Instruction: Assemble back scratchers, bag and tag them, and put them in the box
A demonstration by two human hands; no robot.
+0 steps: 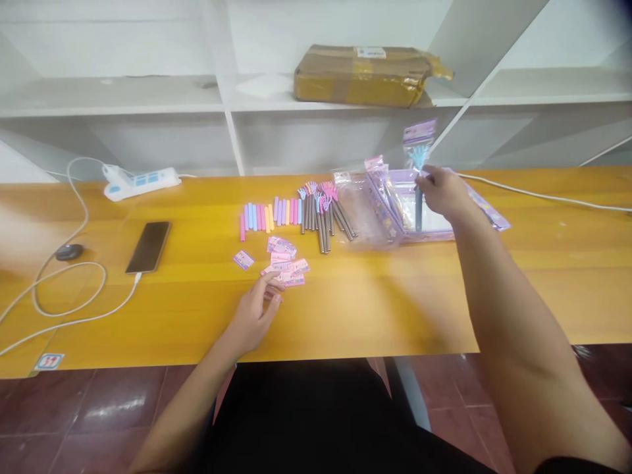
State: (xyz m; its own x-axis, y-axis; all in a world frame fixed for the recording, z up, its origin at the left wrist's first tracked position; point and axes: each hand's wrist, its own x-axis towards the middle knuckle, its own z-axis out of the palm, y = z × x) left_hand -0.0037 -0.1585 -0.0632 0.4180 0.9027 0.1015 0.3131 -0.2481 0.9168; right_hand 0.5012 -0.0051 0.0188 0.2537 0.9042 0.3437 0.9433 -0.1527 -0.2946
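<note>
My right hand [444, 191] is closed on a bagged back scratcher [419, 158] with a light-blue hand-shaped head and a purple header card, held upright over a purple-edged box [434, 234]. More bagged back scratchers lie in the box's left side. My left hand [257, 309] hovers at the near edge of a pile of small pink and purple cards [282, 249], its fingers loosely curved and the thumb apart, with nothing seen in it. Several loose back scratchers [323, 227] with metal rods lie beyond the cards, beside a row of coloured tubes [271, 214].
Clear plastic bags [360, 214] lie left of the box. At the left are a phone [148, 247] on a cable, a black mouse-like object [69, 251] and a power strip [142, 183]. A taped cardboard box [363, 76] sits on the shelf behind. A white cable [543, 195] runs right.
</note>
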